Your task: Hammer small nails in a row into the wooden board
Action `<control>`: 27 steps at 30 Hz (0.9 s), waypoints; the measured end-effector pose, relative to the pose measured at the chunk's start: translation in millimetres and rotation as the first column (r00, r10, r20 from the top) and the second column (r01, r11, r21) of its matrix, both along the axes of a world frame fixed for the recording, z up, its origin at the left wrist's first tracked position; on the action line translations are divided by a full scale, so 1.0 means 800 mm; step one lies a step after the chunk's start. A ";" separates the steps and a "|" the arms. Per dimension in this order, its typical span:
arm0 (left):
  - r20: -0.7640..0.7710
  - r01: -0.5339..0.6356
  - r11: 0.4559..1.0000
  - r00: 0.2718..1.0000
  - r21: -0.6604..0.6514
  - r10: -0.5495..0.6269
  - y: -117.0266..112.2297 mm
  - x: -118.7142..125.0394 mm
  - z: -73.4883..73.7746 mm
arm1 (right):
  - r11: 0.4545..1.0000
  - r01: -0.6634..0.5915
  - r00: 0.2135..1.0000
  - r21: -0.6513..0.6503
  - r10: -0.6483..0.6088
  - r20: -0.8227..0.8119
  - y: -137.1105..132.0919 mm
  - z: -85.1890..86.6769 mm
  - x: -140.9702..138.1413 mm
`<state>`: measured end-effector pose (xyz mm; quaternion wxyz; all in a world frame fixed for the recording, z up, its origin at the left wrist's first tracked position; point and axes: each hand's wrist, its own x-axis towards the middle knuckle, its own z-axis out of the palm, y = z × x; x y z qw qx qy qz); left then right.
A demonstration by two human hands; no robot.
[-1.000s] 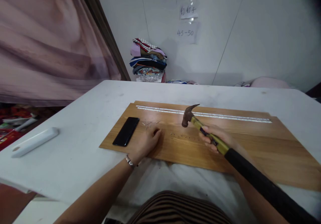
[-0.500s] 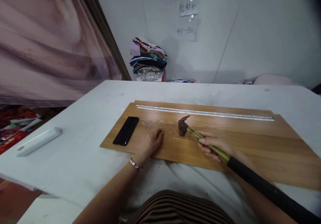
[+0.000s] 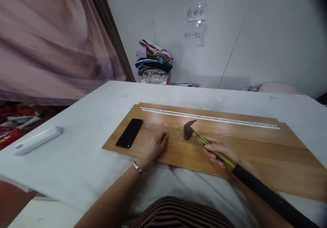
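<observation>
My right hand (image 3: 217, 152) grips a claw hammer along its yellow-green handle. The dark brown hammer head (image 3: 188, 131) is down at the wooden board (image 3: 255, 156), its claw pointing up and right. Whatever lies under the head is hidden, though small specks show around it. Left of the hammer, my left hand (image 3: 155, 144) rests on the board with curled fingers, and I see nothing in them. Several thin nails (image 3: 152, 126) are scattered just beyond that hand. A black phone (image 3: 129, 133) lies flat on the board to the left of the nails.
Two silvery-white strips (image 3: 209, 116) run along the far part of the board. The white table (image 3: 76, 153) carries a long white object (image 3: 38, 140) at its left side. Behind it are a pile of folded cloths (image 3: 154, 63), a pink curtain (image 3: 51, 44) and a wall with paper notes (image 3: 195, 35).
The view has shifted slightly. Both hands, the hammer, the nails and the phone keep about the same places on the board.
</observation>
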<state>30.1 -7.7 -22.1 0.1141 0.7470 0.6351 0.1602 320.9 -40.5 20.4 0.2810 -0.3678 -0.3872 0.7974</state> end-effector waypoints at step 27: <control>-0.036 0.021 1.000 0.999 0.016 -0.021 -0.001 0.001 0.006 | 0.999 -0.004 1.000 0.048 0.002 0.026 0.004 -0.007 -0.003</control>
